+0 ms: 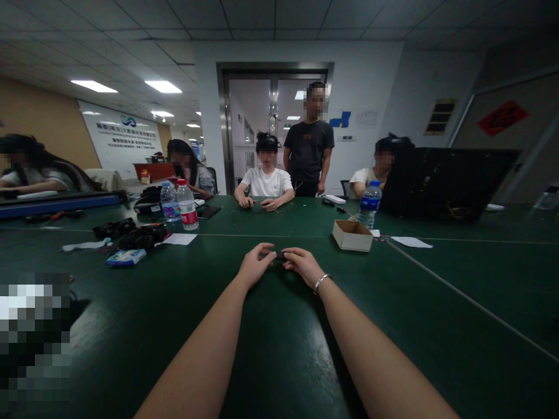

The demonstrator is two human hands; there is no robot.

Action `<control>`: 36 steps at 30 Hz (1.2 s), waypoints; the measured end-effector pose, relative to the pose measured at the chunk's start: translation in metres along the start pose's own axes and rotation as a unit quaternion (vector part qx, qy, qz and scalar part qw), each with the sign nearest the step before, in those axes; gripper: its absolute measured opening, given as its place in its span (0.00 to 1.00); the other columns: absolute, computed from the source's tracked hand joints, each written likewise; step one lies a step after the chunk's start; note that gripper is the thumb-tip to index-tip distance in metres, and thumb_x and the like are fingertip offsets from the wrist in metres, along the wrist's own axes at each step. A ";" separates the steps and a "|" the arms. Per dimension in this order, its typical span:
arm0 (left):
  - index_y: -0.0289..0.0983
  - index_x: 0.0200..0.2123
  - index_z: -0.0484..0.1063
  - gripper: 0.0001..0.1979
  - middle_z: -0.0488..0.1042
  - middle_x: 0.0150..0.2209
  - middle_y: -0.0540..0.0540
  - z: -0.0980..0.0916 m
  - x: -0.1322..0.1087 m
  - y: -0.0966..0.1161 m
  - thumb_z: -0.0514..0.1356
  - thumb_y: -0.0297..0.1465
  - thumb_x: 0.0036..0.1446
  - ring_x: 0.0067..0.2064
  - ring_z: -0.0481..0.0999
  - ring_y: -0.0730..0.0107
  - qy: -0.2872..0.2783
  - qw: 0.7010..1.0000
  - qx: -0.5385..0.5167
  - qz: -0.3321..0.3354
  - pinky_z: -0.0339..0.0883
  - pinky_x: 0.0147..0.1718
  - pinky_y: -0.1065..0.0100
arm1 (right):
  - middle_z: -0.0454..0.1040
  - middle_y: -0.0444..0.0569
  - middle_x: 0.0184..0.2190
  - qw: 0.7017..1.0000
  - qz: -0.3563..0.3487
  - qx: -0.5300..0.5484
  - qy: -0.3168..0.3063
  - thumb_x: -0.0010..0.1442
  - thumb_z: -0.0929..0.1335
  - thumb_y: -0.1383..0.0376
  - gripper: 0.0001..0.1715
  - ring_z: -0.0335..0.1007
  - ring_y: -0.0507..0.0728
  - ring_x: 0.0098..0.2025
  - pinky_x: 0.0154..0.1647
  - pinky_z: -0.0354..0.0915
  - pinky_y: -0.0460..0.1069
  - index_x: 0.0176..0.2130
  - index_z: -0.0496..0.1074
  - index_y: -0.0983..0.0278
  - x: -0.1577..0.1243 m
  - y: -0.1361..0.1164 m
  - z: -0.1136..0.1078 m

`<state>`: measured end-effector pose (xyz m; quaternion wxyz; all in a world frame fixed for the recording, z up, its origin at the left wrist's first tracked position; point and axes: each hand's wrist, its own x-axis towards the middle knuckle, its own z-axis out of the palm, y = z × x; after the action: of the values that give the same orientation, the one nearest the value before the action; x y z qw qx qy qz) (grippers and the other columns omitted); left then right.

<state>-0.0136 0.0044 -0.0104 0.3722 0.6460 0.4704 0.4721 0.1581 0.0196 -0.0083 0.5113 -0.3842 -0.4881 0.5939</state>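
A small dark object (280,256), too small to name, is held just above the green table (279,326) between my two hands. My left hand (255,265) is at its left end, thumb against it and fingers curled over. From the right, my right hand (304,266) pinches the other end between thumb and fingertips. A silver bracelet (322,283) circles my right wrist. The fingers partly hide the object.
A shallow open box (353,237) and a blue-labelled water bottle (369,205) stand ahead right. Two bottles (187,206), a tissue pack (126,257) and black gear (142,235) lie left. A seated person (267,183) works opposite; a black monitor (445,180) stands right.
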 end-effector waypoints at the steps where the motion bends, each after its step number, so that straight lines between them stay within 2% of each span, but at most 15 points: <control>1: 0.41 0.46 0.67 0.19 0.72 0.42 0.46 -0.001 -0.001 0.000 0.59 0.38 0.51 0.34 0.73 0.70 -0.002 1.000 -0.001 0.014 0.66 0.31 0.71 | 0.73 0.48 0.23 1.000 -0.002 0.002 -0.002 0.53 0.67 0.76 0.06 0.69 0.48 0.22 0.22 0.68 0.39 0.33 0.74 0.71 0.000 0.000 0.000; 5: 0.40 0.42 0.70 0.14 0.72 0.41 0.46 -0.002 -0.002 0.001 0.60 0.32 0.49 0.39 0.73 0.68 0.000 0.998 0.023 0.066 0.66 0.39 0.68 | 0.73 0.49 0.23 1.000 0.000 0.006 -0.001 0.53 0.67 0.76 0.06 0.69 0.48 0.21 0.22 0.68 0.39 0.33 0.73 0.71 0.000 0.000 0.001; 7: 0.38 0.39 0.72 0.12 0.73 0.40 0.45 -0.002 -0.001 0.001 0.60 0.31 0.49 0.40 0.72 0.67 0.002 0.997 0.032 0.072 0.66 0.40 0.67 | 0.72 0.48 0.22 1.000 0.004 0.006 0.002 0.53 0.67 0.76 0.06 0.69 0.48 0.21 0.21 0.68 0.39 0.33 0.73 0.72 -0.001 -0.001 0.002; 15: 0.35 0.37 0.73 0.14 0.74 0.34 0.44 0.000 0.004 -0.005 0.61 0.38 0.49 0.33 0.72 0.70 0.003 1.000 0.008 0.017 0.66 0.34 0.69 | 0.72 0.48 0.21 1.000 0.001 0.003 0.003 0.52 0.68 0.76 0.05 0.68 0.48 0.21 0.22 0.68 0.39 0.33 0.73 0.71 -0.002 -0.002 0.002; 20: 0.34 0.36 0.72 0.15 0.74 0.31 0.45 0.000 0.003 -0.001 0.59 0.39 0.50 0.32 0.72 0.70 -0.005 1.000 -0.012 -0.013 0.65 0.31 0.70 | 0.73 0.48 0.23 1.000 0.000 -0.004 -0.002 0.52 0.68 0.75 0.06 0.69 0.48 0.21 0.22 0.68 0.39 0.33 0.74 0.71 0.000 0.001 0.000; 28: 0.33 0.34 0.72 0.17 0.74 0.31 0.45 0.000 0.002 0.001 0.57 0.42 0.51 0.32 0.72 0.70 -0.012 1.000 0.002 -0.019 0.63 0.29 0.71 | 0.73 0.49 0.24 1.000 -0.004 -0.009 -0.006 0.53 0.68 0.75 0.06 0.69 0.48 0.23 0.23 0.69 0.40 0.34 0.74 0.71 0.002 0.003 -0.002; 36: 0.34 0.35 0.72 0.16 0.74 0.30 0.45 0.001 0.003 0.000 0.58 0.41 0.51 0.31 0.72 0.70 -0.009 1.000 0.000 -0.018 0.63 0.28 0.72 | 0.73 0.49 0.24 1.000 -0.004 -0.006 0.000 0.52 0.68 0.76 0.06 0.69 0.48 0.21 0.22 0.68 0.39 0.33 0.74 0.71 0.002 0.002 -0.001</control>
<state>-0.0127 0.0070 -0.0102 0.3850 0.6415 0.4790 0.4591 0.1582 0.0222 -0.0106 0.5114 -0.3851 -0.4930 0.5892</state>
